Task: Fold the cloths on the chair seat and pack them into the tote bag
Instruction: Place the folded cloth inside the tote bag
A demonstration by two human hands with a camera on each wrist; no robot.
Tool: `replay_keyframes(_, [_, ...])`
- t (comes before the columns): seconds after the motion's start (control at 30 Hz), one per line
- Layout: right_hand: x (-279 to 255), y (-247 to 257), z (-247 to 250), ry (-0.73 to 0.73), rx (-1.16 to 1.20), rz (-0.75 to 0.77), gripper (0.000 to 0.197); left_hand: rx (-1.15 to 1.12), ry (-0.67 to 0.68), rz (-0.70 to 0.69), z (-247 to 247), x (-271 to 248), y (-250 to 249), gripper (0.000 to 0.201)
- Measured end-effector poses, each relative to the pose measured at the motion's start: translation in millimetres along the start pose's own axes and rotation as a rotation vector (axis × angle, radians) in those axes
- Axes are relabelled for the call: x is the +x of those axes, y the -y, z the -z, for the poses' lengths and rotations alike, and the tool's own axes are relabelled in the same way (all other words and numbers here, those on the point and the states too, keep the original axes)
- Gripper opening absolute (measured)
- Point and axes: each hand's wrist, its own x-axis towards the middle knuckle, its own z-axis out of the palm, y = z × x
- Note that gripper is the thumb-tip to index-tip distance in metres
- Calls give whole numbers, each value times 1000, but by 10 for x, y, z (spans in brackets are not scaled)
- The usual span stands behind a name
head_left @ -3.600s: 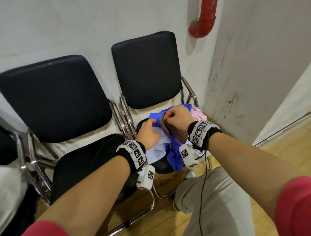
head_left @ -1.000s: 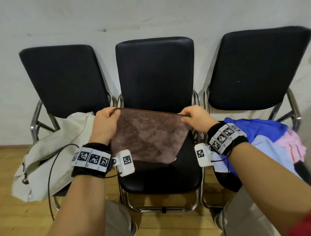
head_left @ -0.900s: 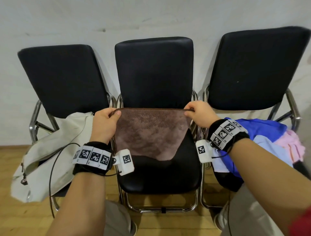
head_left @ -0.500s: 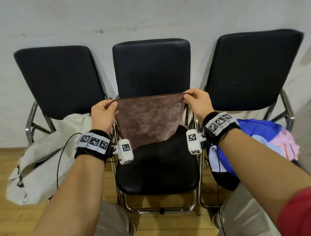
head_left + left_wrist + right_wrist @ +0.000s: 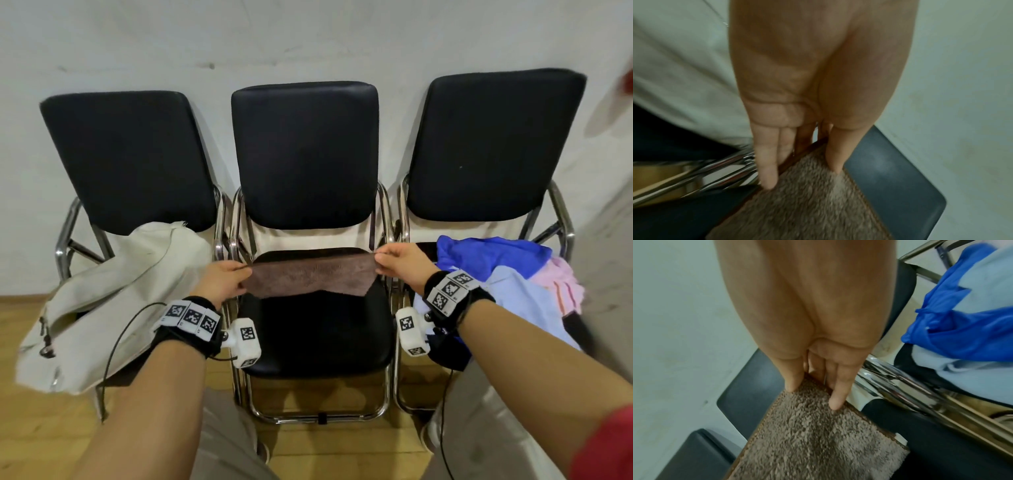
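Both hands pinch the brown cloth (image 5: 310,277) by its upper corners, left hand (image 5: 222,283) and right hand (image 5: 404,265) apart so the edge between them stays taut, likely to spread it flat for folding. It hangs low over the middle chair seat (image 5: 320,337), its lower part apparently on the cushion. Beside it, the tote bag (image 5: 113,294) slumps on the left chair; unfolded cloths (image 5: 496,270) wait piled on the right chair
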Motion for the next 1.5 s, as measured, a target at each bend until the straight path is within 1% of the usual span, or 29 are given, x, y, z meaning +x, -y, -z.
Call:
replay_keyframes(0.1, [-141,-268,-12,56,-35,-148,13,-6,83,194,-51,-125,287,8])
replay_keyframes(0.13, [-188,-351,-30,73,-48,-199,13,-4,119,248,-50,-144,403,14])
replay_keyframes(0.2, [-267,-499,-59,106,-78,-283,12,41,171,337,-38,-162,647,32])
replay_keyframes(0.23, [-301,-559,-73,125,-107,-312,12,82,192,361,-30,-179,753,36])
replay_keyframes(0.27, [-317,-623,-85,144,-131,-342,12,134,215,368,-18,-201,841,37])
replay_keyframes(0.33, [-330,-717,-110,175,-122,-415,12,223,235,374,-6,-228,971,30])
replay_keyframes(0.43, [-283,-798,-150,160,-108,-464,12,217,228,390,11,-207,1079,30])
replay_keyframes(0.53, [-180,-853,-185,125,-103,-456,11,203,214,383,-9,-83,1139,33])
replay_keyframes(0.63, [-51,-907,-201,81,-143,-440,7,271,171,316,-64,79,1183,29])
replay_keyframes(0.73, [84,-971,-236,14,-157,-399,9,291,119,249,-158,218,1201,15])
replay_keyframes(0.8, [180,-1001,-269,-24,-152,-389,13,287,71,215,-218,310,1201,11])
replay_keyframes(0.87, [280,-1022,-303,-57,-155,-383,17,304,44,187,-253,429,1222,13])
replay_keyframes(1.0, [515,-1093,-373,-110,-192,-367,23,324,-16,173,-303,697,1299,17])
replay_keyframes(1.13, [738,-1207,-439,-180,-322,-351,18,386,-86,91,-348,935,1366,19])
replay_keyframes(1.2, [825,-1247,-462,-203,-387,-343,13,440,-88,73,-378,1018,1390,20])
replay_keyframes(1.27, [908,-1296,-467,-217,-463,-343,9,469,-87,61,-406,1077,1410,20])
replay_keyframes(1.33, [958,-1325,-464,-213,-547,-350,12,495,-107,52,-430,1128,1442,21])
replay_keyframes(1.5, [1035,-1413,-483,-205,-626,-361,13,581,-133,52,-453,1237,1502,24])
